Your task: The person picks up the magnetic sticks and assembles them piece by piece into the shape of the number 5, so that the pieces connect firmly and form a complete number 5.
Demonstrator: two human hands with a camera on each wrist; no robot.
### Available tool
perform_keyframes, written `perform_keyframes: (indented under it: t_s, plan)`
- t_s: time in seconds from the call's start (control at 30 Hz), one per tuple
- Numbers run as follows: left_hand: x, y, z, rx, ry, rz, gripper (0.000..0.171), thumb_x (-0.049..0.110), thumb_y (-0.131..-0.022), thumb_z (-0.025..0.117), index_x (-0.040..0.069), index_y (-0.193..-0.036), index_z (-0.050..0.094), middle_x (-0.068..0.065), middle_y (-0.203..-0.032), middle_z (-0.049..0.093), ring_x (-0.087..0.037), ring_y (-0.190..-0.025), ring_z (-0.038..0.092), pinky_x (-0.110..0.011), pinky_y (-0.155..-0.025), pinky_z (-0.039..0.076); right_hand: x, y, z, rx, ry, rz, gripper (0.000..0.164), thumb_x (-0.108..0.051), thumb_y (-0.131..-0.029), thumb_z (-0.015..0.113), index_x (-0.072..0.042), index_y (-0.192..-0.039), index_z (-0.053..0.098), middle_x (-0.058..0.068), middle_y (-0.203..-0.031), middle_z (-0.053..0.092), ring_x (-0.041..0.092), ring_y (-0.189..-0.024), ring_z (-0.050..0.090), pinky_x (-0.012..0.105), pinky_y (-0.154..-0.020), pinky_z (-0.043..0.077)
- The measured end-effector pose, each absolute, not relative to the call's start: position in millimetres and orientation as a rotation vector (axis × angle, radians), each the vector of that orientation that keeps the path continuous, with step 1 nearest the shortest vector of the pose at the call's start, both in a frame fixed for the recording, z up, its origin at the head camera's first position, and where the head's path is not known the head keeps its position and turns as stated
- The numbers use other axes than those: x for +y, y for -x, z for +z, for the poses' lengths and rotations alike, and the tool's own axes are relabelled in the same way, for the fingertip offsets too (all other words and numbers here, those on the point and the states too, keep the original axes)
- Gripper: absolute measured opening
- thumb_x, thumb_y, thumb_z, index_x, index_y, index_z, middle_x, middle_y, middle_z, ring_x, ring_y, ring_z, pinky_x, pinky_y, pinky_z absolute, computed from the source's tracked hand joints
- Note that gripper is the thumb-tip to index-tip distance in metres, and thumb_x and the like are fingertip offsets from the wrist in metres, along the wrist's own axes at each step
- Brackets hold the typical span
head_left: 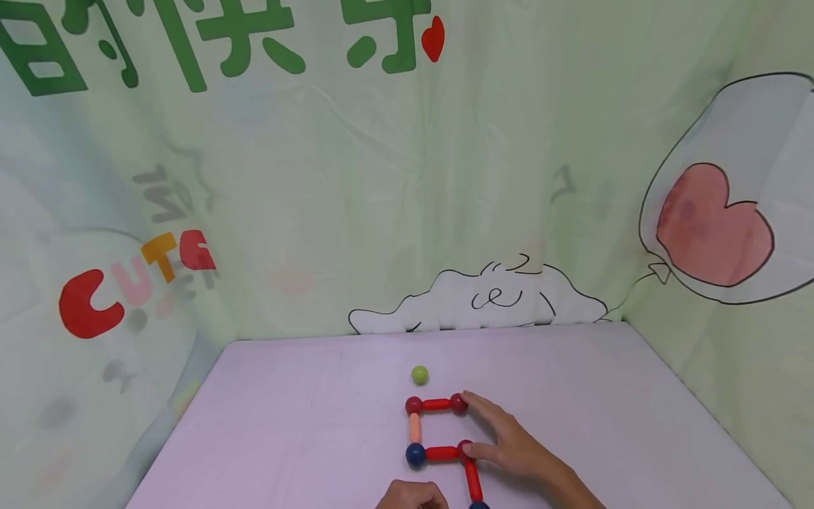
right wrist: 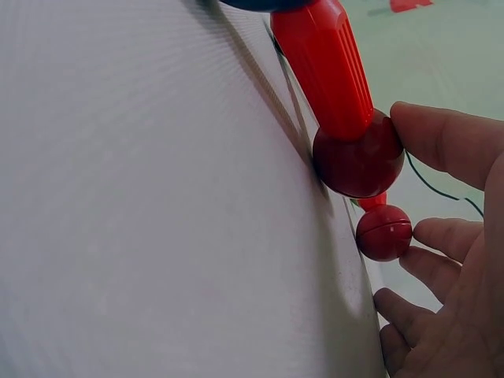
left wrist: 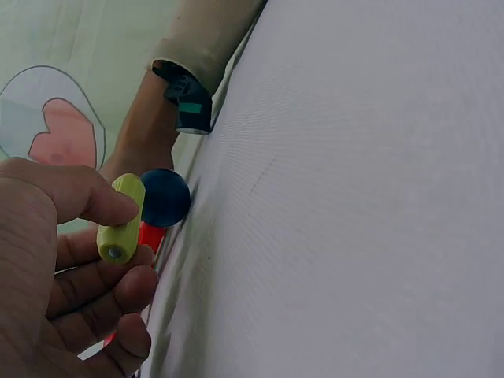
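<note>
On the table lies a figure of magnetic rods and balls, an open square with a red rod (head_left: 473, 481) running toward the front edge. My right hand (head_left: 509, 438) spans its right side: the thumb touches the near red ball (right wrist: 354, 165), and the fingertips touch the far red ball (right wrist: 384, 234). Between thumb and fingers of my left hand (head_left: 413, 495) is pinched a short yellow-green rod (left wrist: 122, 224), its metal end showing. That hand is at the bottom of the head view, left of the front blue ball (head_left: 480, 505). The rod is hidden there.
A loose green ball (head_left: 420, 375) sits behind the figure. At the square's left are another blue ball (head_left: 416, 456), a light orange rod (head_left: 415, 428) and a red ball (head_left: 414, 405). A printed curtain (head_left: 305, 212) hangs around the white table (head_left: 286, 410).
</note>
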State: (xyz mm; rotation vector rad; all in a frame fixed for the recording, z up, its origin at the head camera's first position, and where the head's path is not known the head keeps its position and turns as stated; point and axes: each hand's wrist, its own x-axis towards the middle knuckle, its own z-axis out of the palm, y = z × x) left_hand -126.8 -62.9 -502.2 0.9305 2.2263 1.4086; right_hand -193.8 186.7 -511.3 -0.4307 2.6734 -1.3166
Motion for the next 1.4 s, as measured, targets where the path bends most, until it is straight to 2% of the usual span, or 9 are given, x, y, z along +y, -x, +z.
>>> perform_keyframes:
  t_s: [0.3, 0.63, 1.03, 1.4]
  plan:
    - [-59, 125, -502, 2.275, -1.004, 1.365, 0.012, 0.012, -0.095, 0.070, -0.001, -0.096, 0.072, 0.000, -0.075, 0.070, 0.006, -0.066, 0.058, -0.014, -0.068, 0.053, 187, 195, -513, 2.667, 0.435, -1.326, 0.085, -0.038, -0.085, 0.079, -0.015, -0.157, 0.039, 0.011, -0.159, 0.040, 0.041, -0.148, 0.031, 0.068, -0.111, 0.031]
    - [-62, 128, -511, 2.265, -0.961, 1.411, 0.012, 0.012, -0.094, 0.071, 0.000, -0.093, 0.070, 0.002, -0.073, 0.069, 0.006, -0.064, 0.056, -0.014, -0.066, 0.052, 188, 195, -513, 2.661, 0.440, -1.327, 0.085, -0.039, -0.086, 0.078, -0.015, -0.157, 0.038, 0.011, -0.159, 0.039, 0.041, -0.148, 0.031, 0.068, -0.110, 0.031]
    - [-66, 136, -514, 2.194, -1.047, 1.411, 0.016, 0.011, -0.097, 0.068, -0.003, -0.103, 0.071, -0.004, -0.089, 0.075, 0.004, -0.079, 0.065, -0.015, -0.076, 0.054, 188, 194, -513, 2.663, 0.441, -1.327, 0.085, -0.039, -0.085, 0.079, -0.014, -0.156, 0.039, 0.011, -0.159, 0.040, 0.041, -0.148, 0.031, 0.069, -0.110, 0.030]
    - [-67, 138, -513, 2.241, -1.050, 1.359, 0.018, 0.014, -0.096, 0.070, -0.002, -0.103, 0.073, 0.000, -0.087, 0.075, 0.005, -0.075, 0.063, -0.015, -0.074, 0.054, 186, 194, -511, 2.656, 0.407, -1.329, 0.086, -0.038, -0.084, 0.080, -0.014, -0.156, 0.040, 0.011, -0.159, 0.040, 0.041, -0.148, 0.031, 0.070, -0.109, 0.031]
